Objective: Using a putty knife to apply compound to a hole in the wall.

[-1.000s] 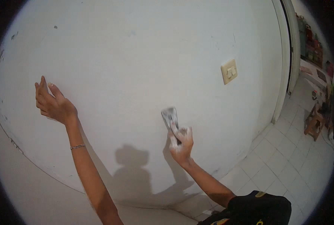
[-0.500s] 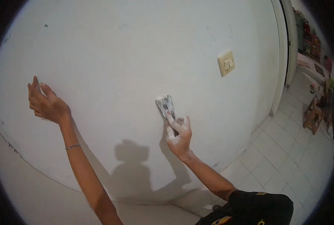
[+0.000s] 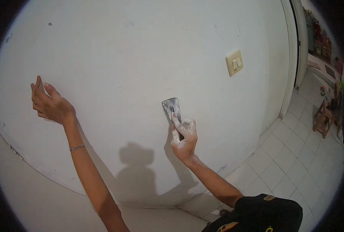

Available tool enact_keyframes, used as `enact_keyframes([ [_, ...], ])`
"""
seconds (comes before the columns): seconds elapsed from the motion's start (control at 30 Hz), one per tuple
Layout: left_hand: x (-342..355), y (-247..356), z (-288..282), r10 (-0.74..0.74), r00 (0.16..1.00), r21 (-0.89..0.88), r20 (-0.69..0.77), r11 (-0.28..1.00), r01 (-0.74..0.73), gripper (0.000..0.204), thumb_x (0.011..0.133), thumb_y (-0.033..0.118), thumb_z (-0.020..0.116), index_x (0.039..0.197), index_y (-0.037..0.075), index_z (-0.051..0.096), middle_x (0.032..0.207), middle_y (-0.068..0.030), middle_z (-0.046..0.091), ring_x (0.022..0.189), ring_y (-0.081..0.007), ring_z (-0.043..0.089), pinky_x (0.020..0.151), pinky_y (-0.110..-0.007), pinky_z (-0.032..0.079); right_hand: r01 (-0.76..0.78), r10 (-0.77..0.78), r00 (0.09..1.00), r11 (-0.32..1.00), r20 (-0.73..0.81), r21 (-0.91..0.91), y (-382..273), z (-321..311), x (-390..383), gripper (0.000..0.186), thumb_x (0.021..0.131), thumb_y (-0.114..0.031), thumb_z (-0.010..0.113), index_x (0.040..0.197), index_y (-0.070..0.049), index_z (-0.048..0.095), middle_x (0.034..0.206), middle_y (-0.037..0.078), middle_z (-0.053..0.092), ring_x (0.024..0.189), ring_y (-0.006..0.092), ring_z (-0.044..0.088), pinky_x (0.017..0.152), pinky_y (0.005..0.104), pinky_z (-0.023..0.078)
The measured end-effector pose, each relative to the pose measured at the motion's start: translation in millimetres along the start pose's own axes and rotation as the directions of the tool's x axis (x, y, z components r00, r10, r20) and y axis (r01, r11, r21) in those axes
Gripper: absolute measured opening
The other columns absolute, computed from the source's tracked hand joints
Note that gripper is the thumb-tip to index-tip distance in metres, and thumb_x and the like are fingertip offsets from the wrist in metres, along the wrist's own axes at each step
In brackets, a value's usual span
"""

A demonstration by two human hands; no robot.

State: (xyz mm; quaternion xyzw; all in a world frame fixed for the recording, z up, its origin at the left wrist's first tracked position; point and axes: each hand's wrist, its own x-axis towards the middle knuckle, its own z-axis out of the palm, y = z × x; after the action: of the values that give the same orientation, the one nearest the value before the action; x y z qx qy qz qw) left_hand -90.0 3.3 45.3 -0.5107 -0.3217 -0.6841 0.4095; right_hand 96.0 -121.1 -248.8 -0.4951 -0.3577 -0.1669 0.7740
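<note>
A putty knife (image 3: 172, 105) with a grey, white-smeared blade lies against the white wall (image 3: 114, 62). My right hand (image 3: 184, 140), dusted with white, is closed round its handle, with the forefinger stretched along the blade. Most of the handle is hidden by the fingers. On the left, my left hand (image 3: 53, 102) is raised close to the wall, its fingers apart and slightly bent and the thumb separate. It holds nothing that I can see. A chain bracelet (image 3: 77, 147) circles the left wrist.
A cream light switch (image 3: 234, 63) is fixed to the wall at upper right. Past it stands a door frame (image 3: 292, 58). Pale floor tiles (image 3: 284, 158) stretch along the right, with a small wooden stool (image 3: 322, 119) farther off.
The white putty that stood along the blade's tip, with a small mark just above it, no longer shows. The knife stays nearly in place; my left hand shifts slightly right in view.
</note>
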Motion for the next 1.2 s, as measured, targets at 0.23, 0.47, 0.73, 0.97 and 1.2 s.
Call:
enact_keyframes([
  [0.23, -1, -3, 0, -0.005, 1.0, -0.014, 0.0, 1.0, 0.005, 0.047, 0.108, 0.044, 0.036, 0.144, 0.023, 0.06, 0.154, -0.0068, 0.05, 0.144, -0.0273, 0.036, 0.116, -0.05, 0.023, -0.078, 0.078, 0.997, 0.997, -0.002, 0.014, -1, 3, 3, 0.05, 0.086, 0.003, 0.069, 0.132, -0.016, 0.074, 0.091, 0.01, 0.054, 0.081, 0.021, 0.056, 0.07, 0.0304, 0.052],
  [0.47, -1, -8, 4, 0.048, 0.998, 0.029, -0.029, 0.998, -0.047, 0.045, 0.109, 0.042, 0.037, 0.144, 0.025, 0.06, 0.154, -0.0068, 0.05, 0.143, -0.0271, 0.039, 0.115, -0.051, 0.026, -0.138, 0.132, 0.988, 0.988, 0.084, 0.065, -4, -4, 0, 0.054, 0.082, 0.009, 0.069, 0.131, -0.012, 0.073, 0.088, 0.009, 0.053, 0.08, 0.0203, 0.052, 0.07, 0.0305, 0.049],
  [0.73, -1, -12, 5, 0.039, 0.999, 0.013, -0.016, 0.999, -0.039, 0.044, 0.109, 0.04, 0.037, 0.143, 0.025, 0.06, 0.155, -0.0065, 0.05, 0.141, -0.0276, 0.042, 0.114, -0.051, 0.028, -0.15, 0.144, 0.988, 0.98, 0.056, 0.128, -9, 1, 11, 0.05, 0.083, 0.006, 0.071, 0.13, -0.011, 0.074, 0.084, 0.009, 0.054, 0.078, 0.0207, 0.051, 0.07, 0.0315, 0.048],
  [0.97, -1, -13, 4, 0.029, 0.999, 0.01, -0.034, 1.0, -0.029, 0.045, 0.108, 0.042, 0.037, 0.143, 0.023, 0.059, 0.152, -0.0062, 0.052, 0.142, -0.0272, 0.041, 0.115, -0.051, 0.027, -0.183, 0.181, 0.983, 0.981, 0.043, 0.058, -6, 5, 23, 0.048, 0.083, 0.004, 0.072, 0.129, -0.01, 0.074, 0.08, 0.01, 0.055, 0.079, 0.0231, 0.051, 0.069, 0.0337, 0.046],
  [1.2, 0, -15, 3, 0.025, 1.0, 0.018, -0.004, 1.0, -0.024, 0.05, 0.108, 0.048, 0.035, 0.143, 0.022, 0.06, 0.153, -0.0075, 0.051, 0.143, -0.0294, 0.039, 0.115, -0.053, 0.027, -0.091, 0.092, 0.995, 0.996, 0.035, -0.013, 14, -3, -7, 0.044, 0.084, 0.004, 0.071, 0.127, -0.005, 0.074, 0.081, 0.012, 0.055, 0.075, 0.0232, 0.05, 0.069, 0.0347, 0.046],
])
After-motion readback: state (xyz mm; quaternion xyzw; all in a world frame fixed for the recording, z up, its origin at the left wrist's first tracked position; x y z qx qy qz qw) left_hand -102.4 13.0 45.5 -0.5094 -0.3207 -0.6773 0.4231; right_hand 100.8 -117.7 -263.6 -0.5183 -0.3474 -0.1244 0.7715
